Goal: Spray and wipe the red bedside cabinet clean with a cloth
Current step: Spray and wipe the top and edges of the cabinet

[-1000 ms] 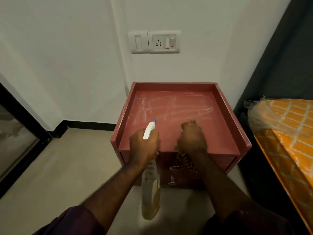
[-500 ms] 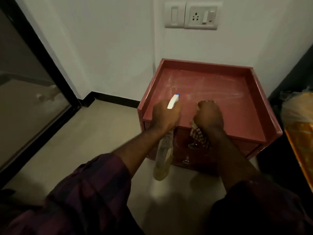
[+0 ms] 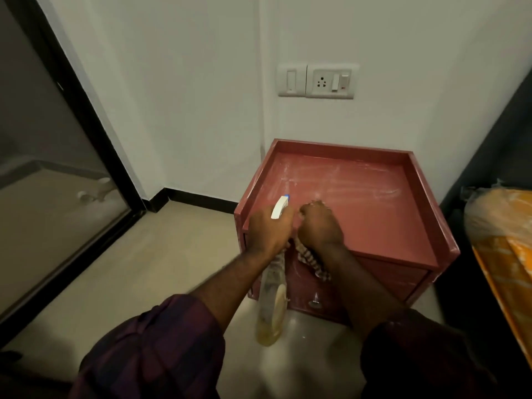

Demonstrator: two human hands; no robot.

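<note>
The red bedside cabinet stands on the pale floor in the corner, with its back against the white wall. A switch and socket plate is on the wall above it. The top of the cabinet has a raised rim on three sides. White streaks lie across the back part of the top surface.

A person in dark purple sleeves leans over the cabinet from the front. The left hand grips a spray bottle at the neck, with the fingers curled round it. The white nozzle with a blue tip points toward the back of the top. The clear body of the bottle hangs down in front of the drawers, and there is a little yellowish liquid at its bottom.

The right hand is just beside the left one, over the front left part of the top. It is closed like a fist around a checked cloth. One end of the cloth hangs over the front edge, in front of the upper drawer. I cannot tell how much of the cloth is under the hand. Lower down, a small metal knob sticks out of a drawer.

To the left is a glass door in a black frame. To the right is a bed with an orange patterned cover under clear plastic.
</note>
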